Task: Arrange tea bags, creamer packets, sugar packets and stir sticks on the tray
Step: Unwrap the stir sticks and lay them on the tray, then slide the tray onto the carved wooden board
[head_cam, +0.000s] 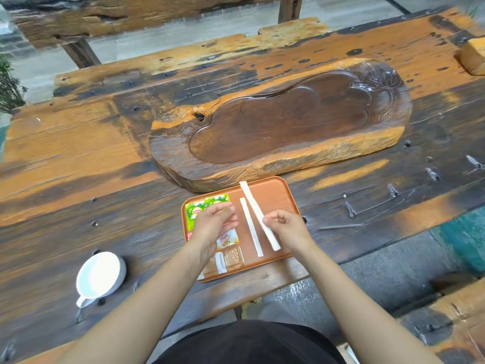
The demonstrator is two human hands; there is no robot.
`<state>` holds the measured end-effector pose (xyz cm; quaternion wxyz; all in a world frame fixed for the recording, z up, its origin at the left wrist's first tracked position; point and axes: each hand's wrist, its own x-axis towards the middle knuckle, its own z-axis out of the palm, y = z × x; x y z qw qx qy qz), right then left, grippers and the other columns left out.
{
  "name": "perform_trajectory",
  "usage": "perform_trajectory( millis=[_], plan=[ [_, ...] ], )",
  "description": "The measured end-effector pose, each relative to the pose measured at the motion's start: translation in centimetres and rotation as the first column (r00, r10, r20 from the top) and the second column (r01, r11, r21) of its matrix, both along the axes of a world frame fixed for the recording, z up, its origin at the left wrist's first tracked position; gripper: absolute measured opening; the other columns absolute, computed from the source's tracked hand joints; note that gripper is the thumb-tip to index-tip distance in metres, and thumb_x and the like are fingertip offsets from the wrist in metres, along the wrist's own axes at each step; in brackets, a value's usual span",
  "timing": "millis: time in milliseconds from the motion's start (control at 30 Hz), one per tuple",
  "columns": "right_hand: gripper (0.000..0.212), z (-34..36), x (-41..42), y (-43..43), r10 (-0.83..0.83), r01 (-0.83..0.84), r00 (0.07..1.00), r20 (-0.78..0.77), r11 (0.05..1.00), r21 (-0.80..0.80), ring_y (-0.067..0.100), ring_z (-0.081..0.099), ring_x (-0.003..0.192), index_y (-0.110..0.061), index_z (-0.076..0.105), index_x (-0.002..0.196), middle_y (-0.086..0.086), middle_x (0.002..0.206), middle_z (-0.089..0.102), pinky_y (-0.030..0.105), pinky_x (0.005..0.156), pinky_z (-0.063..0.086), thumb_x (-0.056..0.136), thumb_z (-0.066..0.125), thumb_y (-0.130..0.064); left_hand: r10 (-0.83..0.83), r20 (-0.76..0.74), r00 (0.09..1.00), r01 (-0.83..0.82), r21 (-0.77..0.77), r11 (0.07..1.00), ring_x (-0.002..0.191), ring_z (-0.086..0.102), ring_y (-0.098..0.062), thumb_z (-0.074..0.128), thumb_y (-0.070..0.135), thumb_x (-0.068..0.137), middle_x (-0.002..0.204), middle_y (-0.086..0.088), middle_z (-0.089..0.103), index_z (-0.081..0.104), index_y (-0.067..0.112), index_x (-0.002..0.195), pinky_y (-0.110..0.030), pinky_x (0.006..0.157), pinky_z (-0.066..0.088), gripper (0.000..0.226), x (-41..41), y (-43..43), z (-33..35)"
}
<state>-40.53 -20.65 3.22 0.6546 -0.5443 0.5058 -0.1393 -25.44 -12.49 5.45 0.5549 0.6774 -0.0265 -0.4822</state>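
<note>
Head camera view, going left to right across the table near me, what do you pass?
White cup → green tea bag packets → left hand → flat-lying stir stick → right hand holding the second stir stick, all but the cup over the orange tray.

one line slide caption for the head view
Right hand holds a wrapped stir stick over the orange tray; left hand hovers above the packets.

Packets (pixel 207 206), stir sticks (pixel 251 227) on tray (pixel 275 190)
</note>
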Motion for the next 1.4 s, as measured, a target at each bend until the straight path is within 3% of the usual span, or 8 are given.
perform_trajectory(
  millis=[233,367,500,733,967,1067,1200,1400],
  plan=[
    [0.007,-3.9,-0.8,-3.2,-0.041,-0.012,0.894,-0.447,0.993,-0.116,0.024,0.062,0.089,-0.009,0.069,0.079,0.010,0.088,0.070,0.025,0.074,0.042,0.082,0.064,-0.014,0.109,0.403,0.909,-0.274,0.378,0.884,0.087,0.064,-0.027,0.060,0.010,0.079,0.098,-0.011,0.070,0.064,0.014,0.099,-0.039,0.087,0.051,0.021,4.6,6.4,-5.0],
    [0.011,-5.0,0.0,-2.6,0.024,-0.108,0.832,-0.555,0.987,-0.119,0.030,0.063,0.096,-0.017,0.064,0.071,0.013,0.100,0.071,0.029,0.079,0.047,0.082,0.061,-0.016,-0.022,0.343,0.939,-0.160,0.493,0.855,0.103,0.063,-0.032,0.065,0.020,0.080,0.108,-0.015,0.068,0.058,0.012,0.116,-0.043,0.099,0.046,0.038,5.1,9.0,-7.7],
    [0.011,-5.1,0.4,-2.0,0.010,-0.171,0.776,-0.631,0.966,-0.194,0.032,0.063,0.091,-0.020,0.055,0.070,0.013,0.096,0.070,0.031,0.075,0.049,0.079,0.056,-0.013,0.001,0.273,0.962,-0.130,0.454,0.881,0.094,0.065,-0.033,0.059,0.016,0.086,0.101,-0.017,0.066,0.055,0.006,0.118,-0.047,0.094,0.051,0.035,4.8,9.4,-8.7],
    [0.009,-5.2,0.3,-1.7,0.042,-0.265,0.758,-0.651,0.932,-0.249,0.033,0.062,0.092,-0.017,0.052,0.075,0.015,0.098,0.069,0.033,0.075,0.049,0.082,0.051,-0.012,-0.034,0.231,0.972,-0.071,0.429,0.900,0.074,0.061,-0.021,0.053,0.003,0.087,0.092,-0.014,0.066,0.061,0.001,0.104,-0.026,0.064,0.053,0.019,5.2,9.5,-9.0],
    [0.008,-5.1,0.1,-2.0,0.076,-0.283,0.776,-0.626,0.929,-0.238,0.033,0.062,0.089,-0.013,0.057,0.078,0.015,0.092,0.069,0.034,0.073,0.049,0.083,0.051,-0.013,-0.036,0.219,0.975,-0.065,0.437,0.897,0.078,0.064,-0.023,0.059,0.005,0.084,0.090,-0.014,0.069,0.063,0.003,0.100,-0.029,0.067,0.055,0.017,5.5,9.5,-9.3],
    [0.010,-4.8,-0.7,-2.6,-0.091,-0.176,0.814,-0.573,0.902,-0.394,0.035,0.058,0.095,-0.006,0.060,0.088,0.018,0.098,0.064,0.038,0.081,0.046,0.084,0.054,-0.012,-0.039,0.200,0.979,-0.052,0.430,0.901,0.079,0.064,-0.025,0.058,0.003,0.084,0.088,-0.014,0.068,0.063,0.002,0.098,-0.031,0.069,0.055,0.015,5.6,9.4,-9.2],
    [0.022,-5.2,-2.5,-4.3,-0.137,-0.190,0.740,-0.659,0.897,-0.399,0.038,0.049,0.107,-0.001,0.055,0.104,0.022,0.112,0.055,0.042,0.092,0.039,0.086,0.055,-0.014,-0.051,0.182,0.982,-0.035,0.439,0.898,0.079,0.066,-0.026,0.056,0.002,0.085,0.090,-0.016,0.069,0.063,0.005,0.090,-0.033,0.071,0.055,0.009,5.7,9.1,-8.8],
    [0.012,-5.3,-3.3,-5.0,-0.055,-0.192,0.795,-0.605,0.922,-0.335,0.033,0.058,0.091,-0.001,0.057,0.095,0.021,0.100,0.061,0.029,0.070,0.037,0.088,0.048,-0.003,-0.046,0.149,0.988,-0.025,0.448,0.894,0.078,0.065,-0.026,0.055,-0.001,0.085,0.090,-0.019,0.069,0.061,0.003,0.085,-0.031,0.066,0.056,0.008,6.1,8.7,-8.0]
  ],
)
